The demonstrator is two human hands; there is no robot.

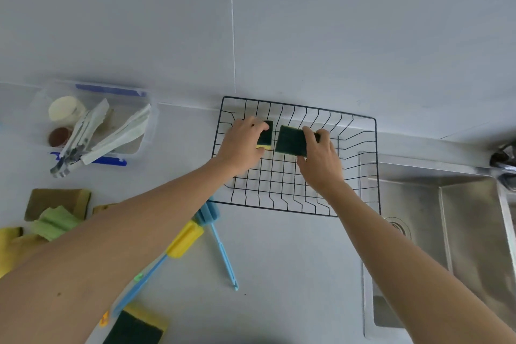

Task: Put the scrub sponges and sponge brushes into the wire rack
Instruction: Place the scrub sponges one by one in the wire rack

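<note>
A black wire rack (360, 165) stands against the wall on the grey counter. Both hands reach into its far half. My left hand (241, 145) grips a green-and-yellow scrub sponge (265, 137). My right hand (321, 159) grips a second scrub sponge (290, 139), green side up, just to the right of the first. Two sponge brushes lie on the counter in front of the rack: one with a yellow head (184, 240), one with a blue head and thin blue handle (223, 254). Another scrub sponge (136, 327) lies at the near edge.
A clear plastic box (117, 109) with tongs and small jars sits at the left. Brown, green and yellow cloths and sponges (55, 212) lie below it. A steel sink (452, 232) and a tap (505, 162) are at the right.
</note>
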